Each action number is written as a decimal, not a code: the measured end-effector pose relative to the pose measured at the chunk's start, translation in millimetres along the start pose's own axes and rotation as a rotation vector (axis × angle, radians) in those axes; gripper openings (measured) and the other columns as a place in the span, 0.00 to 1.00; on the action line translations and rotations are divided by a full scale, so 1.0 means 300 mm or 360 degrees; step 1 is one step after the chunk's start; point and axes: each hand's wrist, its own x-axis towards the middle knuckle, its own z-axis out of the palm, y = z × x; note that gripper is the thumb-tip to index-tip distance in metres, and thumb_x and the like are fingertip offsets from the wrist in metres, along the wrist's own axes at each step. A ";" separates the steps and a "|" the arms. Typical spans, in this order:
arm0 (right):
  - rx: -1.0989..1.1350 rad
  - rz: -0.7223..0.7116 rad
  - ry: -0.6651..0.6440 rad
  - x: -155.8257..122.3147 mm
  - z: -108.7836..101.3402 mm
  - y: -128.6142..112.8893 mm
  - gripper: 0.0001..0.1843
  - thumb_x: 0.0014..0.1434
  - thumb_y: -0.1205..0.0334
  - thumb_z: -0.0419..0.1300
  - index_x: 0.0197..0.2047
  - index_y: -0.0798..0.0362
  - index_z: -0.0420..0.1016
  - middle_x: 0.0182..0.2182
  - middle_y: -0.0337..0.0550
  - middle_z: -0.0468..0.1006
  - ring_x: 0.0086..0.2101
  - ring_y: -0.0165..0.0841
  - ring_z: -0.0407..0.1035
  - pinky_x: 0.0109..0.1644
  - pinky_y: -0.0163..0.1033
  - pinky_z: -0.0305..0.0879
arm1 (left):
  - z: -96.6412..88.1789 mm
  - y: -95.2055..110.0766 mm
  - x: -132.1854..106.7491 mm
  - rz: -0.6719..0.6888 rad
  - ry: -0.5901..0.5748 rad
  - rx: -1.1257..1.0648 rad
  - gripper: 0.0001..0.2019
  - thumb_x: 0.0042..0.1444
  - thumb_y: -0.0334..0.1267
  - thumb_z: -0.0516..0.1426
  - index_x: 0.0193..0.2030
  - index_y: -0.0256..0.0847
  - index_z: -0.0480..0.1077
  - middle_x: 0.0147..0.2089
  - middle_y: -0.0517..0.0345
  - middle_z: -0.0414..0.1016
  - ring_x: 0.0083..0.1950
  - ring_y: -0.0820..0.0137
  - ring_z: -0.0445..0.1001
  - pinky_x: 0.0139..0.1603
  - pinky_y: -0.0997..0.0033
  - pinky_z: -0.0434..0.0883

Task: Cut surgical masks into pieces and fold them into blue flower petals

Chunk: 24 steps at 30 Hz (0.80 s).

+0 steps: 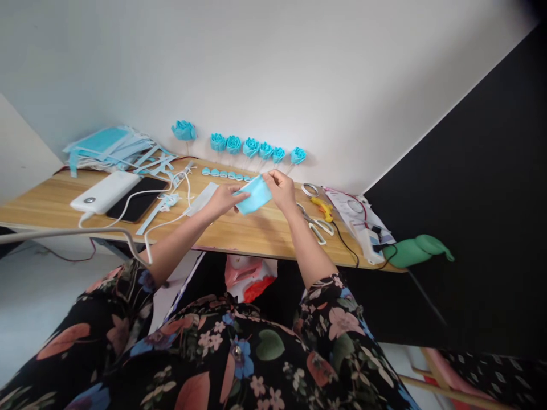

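Observation:
A piece of light blue mask fabric (256, 195) is held between both hands above the wooden table (239, 230). My left hand (224, 199) pinches its left edge with thumb and fingers. My right hand (280, 188) pinches its upper right corner. Behind the hands, a row of small blue petal pieces (224, 173) lies on the table. Several blue fabric roses (250, 146) on sticks lean against the white wall.
A pile of blue face masks (106, 145) sits at the far left, with a white power bank (105, 191), a black phone (137, 205) and white cables beside it. To the right lie scissors (316, 225), a yellow glue gun (321, 207), a tape ring (309, 188) and a power strip (367, 242).

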 end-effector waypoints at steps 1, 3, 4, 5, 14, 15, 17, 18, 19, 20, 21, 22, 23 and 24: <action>0.0001 0.0011 0.0002 0.001 -0.006 0.000 0.20 0.62 0.44 0.58 0.27 0.51 0.67 0.21 0.33 0.59 0.25 0.27 0.53 0.30 0.35 0.51 | -0.006 -0.011 -0.005 -0.0020 -0.0016 0.0002 0.18 0.49 0.53 0.63 0.29 0.37 0.74 0.21 0.58 0.73 0.23 0.70 0.70 0.28 0.72 0.64; 0.0011 0.0027 0.0006 0.002 -0.013 -0.001 0.21 0.61 0.43 0.58 0.26 0.51 0.66 0.21 0.33 0.58 0.25 0.27 0.53 0.30 0.35 0.51 | -0.015 -0.033 -0.012 -0.0034 -0.0034 -0.0029 0.19 0.49 0.54 0.63 0.27 0.37 0.72 0.20 0.58 0.73 0.22 0.71 0.70 0.27 0.72 0.63; 0.0019 0.0033 0.0010 0.002 -0.015 -0.001 0.21 0.60 0.43 0.58 0.26 0.51 0.66 0.21 0.33 0.58 0.25 0.27 0.53 0.29 0.35 0.51 | -0.018 -0.043 -0.014 -0.0034 -0.0035 -0.0058 0.19 0.49 0.54 0.64 0.27 0.37 0.72 0.20 0.57 0.73 0.22 0.71 0.70 0.28 0.72 0.64; 0.0026 0.0040 0.0016 0.003 -0.015 -0.001 0.22 0.60 0.42 0.59 0.26 0.51 0.66 0.21 0.33 0.58 0.25 0.27 0.53 0.29 0.35 0.50 | -0.020 -0.052 -0.016 -0.0036 -0.0040 -0.0087 0.20 0.48 0.55 0.65 0.27 0.37 0.72 0.21 0.57 0.74 0.23 0.71 0.71 0.28 0.72 0.64; 0.0082 0.0081 -0.0007 0.006 -0.024 0.019 0.22 0.57 0.42 0.61 0.24 0.52 0.69 0.19 0.34 0.59 0.24 0.26 0.52 0.26 0.35 0.48 | -0.012 -0.056 -0.052 -0.0071 -0.0159 -0.0167 0.20 0.49 0.52 0.65 0.22 0.38 0.68 0.20 0.57 0.74 0.23 0.72 0.72 0.29 0.72 0.67; 0.0098 0.0082 -0.0015 0.003 -0.030 0.025 0.22 0.57 0.43 0.62 0.24 0.52 0.70 0.20 0.34 0.59 0.24 0.26 0.52 0.26 0.35 0.48 | -0.008 -0.051 -0.059 -0.0083 -0.0188 -0.0199 0.20 0.49 0.53 0.65 0.22 0.38 0.68 0.20 0.57 0.74 0.23 0.71 0.72 0.29 0.72 0.67; 0.0123 0.0086 -0.0024 -0.006 -0.043 0.038 0.21 0.56 0.44 0.62 0.24 0.52 0.71 0.20 0.34 0.59 0.24 0.26 0.52 0.27 0.34 0.49 | 0.001 -0.038 -0.072 -0.0094 -0.0238 -0.0258 0.20 0.50 0.53 0.65 0.23 0.38 0.69 0.20 0.56 0.75 0.23 0.71 0.73 0.30 0.71 0.68; 0.0134 0.0094 -0.0026 -0.010 -0.049 0.045 0.21 0.56 0.44 0.63 0.25 0.53 0.72 0.20 0.34 0.60 0.24 0.26 0.52 0.27 0.34 0.49 | 0.006 -0.032 -0.078 -0.0095 -0.0252 -0.0273 0.19 0.50 0.52 0.65 0.23 0.38 0.70 0.21 0.56 0.75 0.24 0.71 0.73 0.30 0.71 0.69; 0.0145 0.0107 -0.0025 -0.015 -0.054 0.050 0.21 0.56 0.43 0.63 0.25 0.53 0.73 0.20 0.34 0.60 0.24 0.26 0.53 0.27 0.34 0.50 | 0.012 -0.027 -0.083 -0.0095 -0.0259 -0.0278 0.19 0.50 0.52 0.65 0.24 0.38 0.70 0.21 0.56 0.75 0.24 0.71 0.73 0.31 0.71 0.69; 0.0158 0.0126 -0.0020 -0.019 -0.059 0.053 0.21 0.56 0.43 0.63 0.26 0.53 0.73 0.20 0.34 0.61 0.24 0.26 0.53 0.27 0.34 0.50 | 0.016 -0.024 -0.087 -0.0099 -0.0262 -0.0279 0.19 0.50 0.52 0.66 0.24 0.38 0.70 0.22 0.56 0.75 0.25 0.71 0.73 0.31 0.71 0.69; 0.0174 0.0146 -0.0014 -0.022 -0.063 0.056 0.21 0.55 0.42 0.63 0.26 0.53 0.73 0.20 0.34 0.61 0.24 0.26 0.53 0.27 0.34 0.50 | 0.020 -0.022 -0.090 -0.0101 -0.0266 -0.0280 0.20 0.51 0.53 0.65 0.24 0.37 0.70 0.22 0.56 0.75 0.25 0.71 0.73 0.32 0.71 0.69; 0.0190 0.0165 -0.0010 -0.024 -0.066 0.056 0.21 0.55 0.42 0.63 0.26 0.53 0.74 0.20 0.34 0.62 0.24 0.26 0.54 0.27 0.34 0.51 | 0.023 -0.021 -0.091 -0.0103 -0.0275 -0.0274 0.20 0.51 0.53 0.65 0.24 0.37 0.70 0.22 0.56 0.76 0.25 0.71 0.73 0.32 0.70 0.70; 0.0204 0.0181 -0.0006 -0.025 -0.068 0.056 0.21 0.55 0.42 0.63 0.26 0.53 0.74 0.20 0.35 0.63 0.24 0.26 0.54 0.27 0.34 0.51 | 0.024 -0.021 -0.088 -0.0104 -0.0290 -0.0260 0.20 0.52 0.54 0.64 0.24 0.38 0.70 0.22 0.56 0.76 0.26 0.70 0.73 0.33 0.70 0.70; 0.0209 0.0191 -0.0006 -0.025 -0.071 0.054 0.22 0.55 0.41 0.63 0.26 0.53 0.74 0.20 0.35 0.63 0.24 0.26 0.54 0.26 0.34 0.51 | 0.022 -0.020 -0.083 -0.0099 -0.0306 -0.0232 0.21 0.52 0.54 0.64 0.24 0.38 0.70 0.23 0.56 0.76 0.26 0.70 0.73 0.34 0.69 0.70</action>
